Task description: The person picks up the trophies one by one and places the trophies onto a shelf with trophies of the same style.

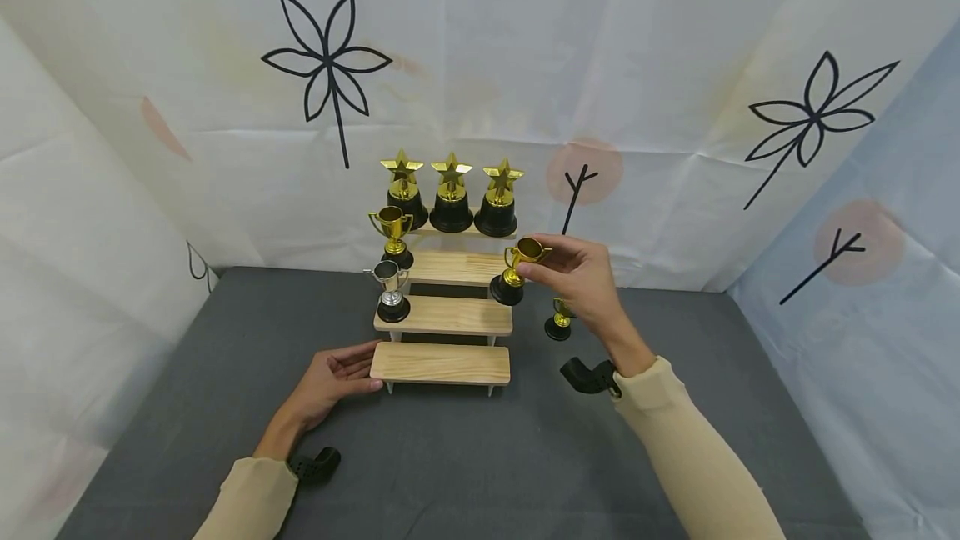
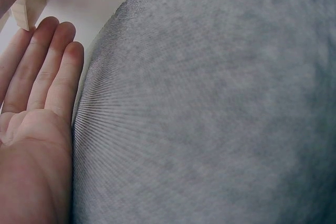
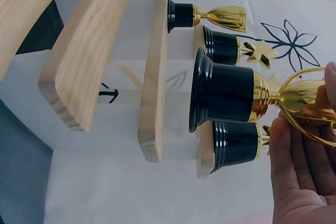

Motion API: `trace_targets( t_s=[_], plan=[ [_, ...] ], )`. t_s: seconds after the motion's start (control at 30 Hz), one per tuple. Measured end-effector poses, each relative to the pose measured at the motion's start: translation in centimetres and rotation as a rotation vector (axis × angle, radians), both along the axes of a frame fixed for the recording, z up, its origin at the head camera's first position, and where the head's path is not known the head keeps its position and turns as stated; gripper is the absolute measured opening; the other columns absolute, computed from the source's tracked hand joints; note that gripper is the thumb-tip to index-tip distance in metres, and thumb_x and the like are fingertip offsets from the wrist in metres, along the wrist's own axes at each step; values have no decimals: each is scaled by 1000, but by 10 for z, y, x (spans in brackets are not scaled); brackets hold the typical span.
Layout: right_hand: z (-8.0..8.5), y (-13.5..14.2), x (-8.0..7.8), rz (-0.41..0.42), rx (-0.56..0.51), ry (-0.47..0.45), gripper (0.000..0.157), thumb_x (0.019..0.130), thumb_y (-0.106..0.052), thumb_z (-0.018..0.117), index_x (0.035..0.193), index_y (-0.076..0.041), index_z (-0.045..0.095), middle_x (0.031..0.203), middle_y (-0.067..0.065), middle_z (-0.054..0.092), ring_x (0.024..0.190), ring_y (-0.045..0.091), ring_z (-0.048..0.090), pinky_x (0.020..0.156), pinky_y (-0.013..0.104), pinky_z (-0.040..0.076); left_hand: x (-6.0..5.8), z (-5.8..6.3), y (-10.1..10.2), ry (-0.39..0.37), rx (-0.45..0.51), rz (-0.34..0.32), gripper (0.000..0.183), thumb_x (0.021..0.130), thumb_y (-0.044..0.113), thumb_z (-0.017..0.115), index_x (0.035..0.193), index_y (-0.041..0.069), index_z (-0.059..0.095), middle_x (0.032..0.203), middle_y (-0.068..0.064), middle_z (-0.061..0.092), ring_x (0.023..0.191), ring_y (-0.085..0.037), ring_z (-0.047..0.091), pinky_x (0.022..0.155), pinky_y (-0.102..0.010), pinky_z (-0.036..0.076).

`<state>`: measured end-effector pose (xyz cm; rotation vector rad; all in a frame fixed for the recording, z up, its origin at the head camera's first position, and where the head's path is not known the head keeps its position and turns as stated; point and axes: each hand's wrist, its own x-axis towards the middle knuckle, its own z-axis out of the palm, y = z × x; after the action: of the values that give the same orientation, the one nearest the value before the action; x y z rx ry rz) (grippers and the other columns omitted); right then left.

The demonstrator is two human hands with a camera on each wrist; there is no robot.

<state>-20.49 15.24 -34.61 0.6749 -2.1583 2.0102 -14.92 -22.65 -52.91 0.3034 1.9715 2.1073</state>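
Note:
My right hand [image 1: 581, 277] grips a gold trophy cup [image 3: 299, 98] by its cup, thumb and fingers about the handles. Its black base hangs level with the right end of the second step from the top, apart from the wood in the right wrist view. At the left end of the wooden stepped display stand [image 1: 442, 363], my left hand [image 1: 330, 382] has its straight fingers [image 2: 44, 72] against the lowest step and white side support. A gold trophy cup [image 1: 393, 227] and a silver trophy cup [image 1: 390, 286] stand on the left of the middle steps.
Three gold star trophies [image 1: 452, 194] line the top step. Another small gold trophy cup [image 1: 558, 323] stands on the grey tablecloth [image 1: 480, 473] right of the stand, partly behind my right hand. White fabric [image 1: 465, 48] with black flower drawings hangs close behind.

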Motion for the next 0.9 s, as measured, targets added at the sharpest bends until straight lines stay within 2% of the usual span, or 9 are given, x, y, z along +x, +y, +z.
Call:
trace_targets(
  t_s=[0.3, 0.6, 0.9],
  plan=[
    [0, -13, -3, 13, -9, -17, 39, 85, 12, 75, 123, 12, 67, 107, 21, 72, 89, 17, 73, 81, 36, 64, -1, -1, 0, 2, -14, 6, 80, 81, -6, 81, 147, -17, 38, 147, -38, 41, 120, -8, 60, 102, -28, 52],
    [0, -30, -10, 31, 3, -9, 39, 85, 7, 78, 124, 8, 69, 106, 15, 74, 91, 19, 74, 78, 30, 63, 0, -1, 0, -8, -13, 13, 81, 80, -6, 82, 147, -17, 39, 147, -37, 42, 119, -7, 61, 101, -28, 53],
    [0, -42, -16, 21, 17, -20, 40, 86, 4, 79, 124, 6, 69, 109, 20, 72, 93, 19, 74, 84, 35, 63, 0, -1, 0, -9, -7, 5, 81, 80, -5, 82, 148, -15, 38, 147, -37, 42, 121, -9, 60, 102, -29, 52]
  ],
)
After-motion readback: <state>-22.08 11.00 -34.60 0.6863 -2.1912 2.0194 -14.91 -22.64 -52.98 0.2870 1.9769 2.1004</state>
